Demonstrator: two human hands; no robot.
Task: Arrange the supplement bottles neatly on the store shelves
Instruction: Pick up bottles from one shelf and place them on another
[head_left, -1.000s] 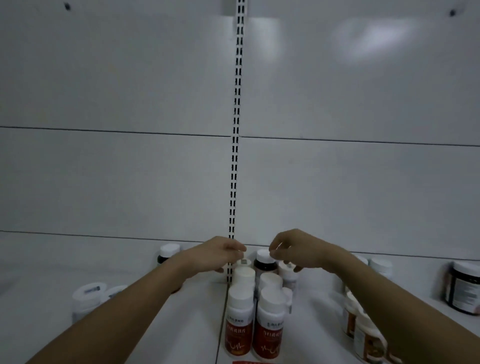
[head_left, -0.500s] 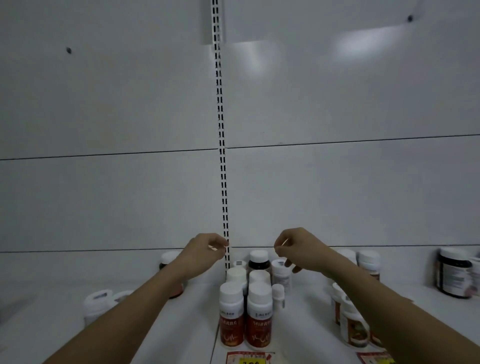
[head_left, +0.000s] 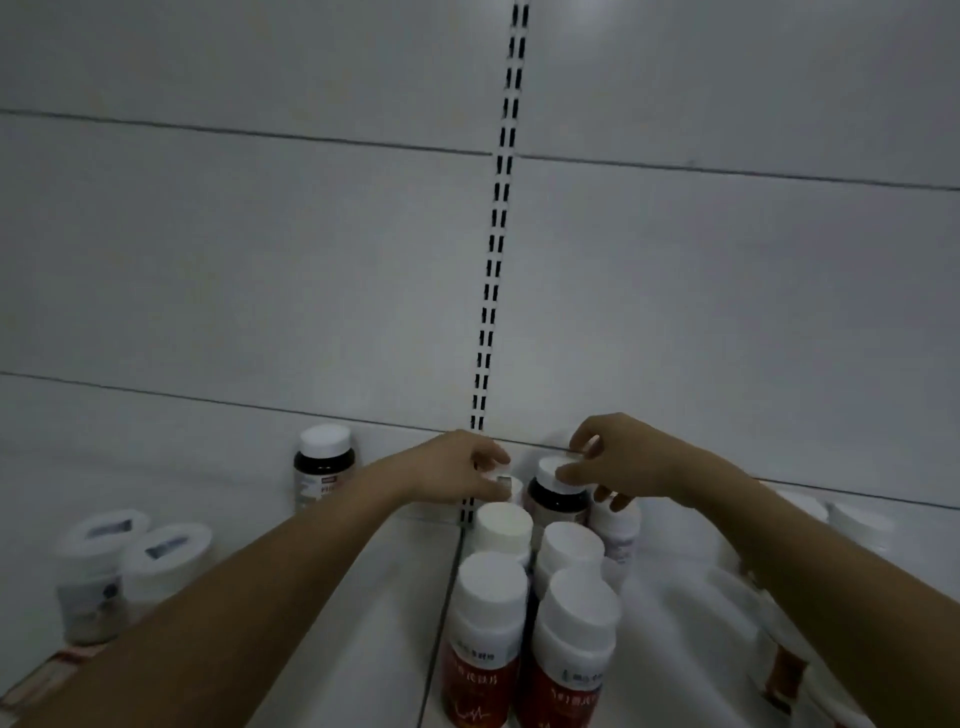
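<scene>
Count the cluster in front of you first: two red-labelled bottles (head_left: 483, 654) stand side by side at 6 o'clock, and two more white caps (head_left: 503, 526) rise just behind them. Behind those stands one dark bottle (head_left: 557, 500) with a white cap, and one small white bottle (head_left: 615, 530) sits beside it at its 3 o'clock. A second dark bottle (head_left: 324, 467) stands alone against the back panel (head_left: 260, 270) at about 10 o'clock of the cluster. Two white tubs (head_left: 130, 566) with dark marks on their lids sit together at 8 o'clock, near the shelf (head_left: 332, 613) edge. More bottles at 4 o'clock are partly hidden behind your right forearm, so you cannot count them.

The red labels carry white characters and a heartbeat-style line, too blurred to read. The lone dark bottle has a pale label with a small red strip, also unreadable.

Your left hand (head_left: 457, 475) reaches to the back of the cluster at 12 o'clock, fingers curled with the tips drawn together at a small white cap (head_left: 506, 486); whether they actually pinch it, you cannot tell. Your right hand (head_left: 618, 462) arches over the rear dark bottle, thumb and fingers curled round its white cap. Both forearms run in from the lower corners.
</scene>
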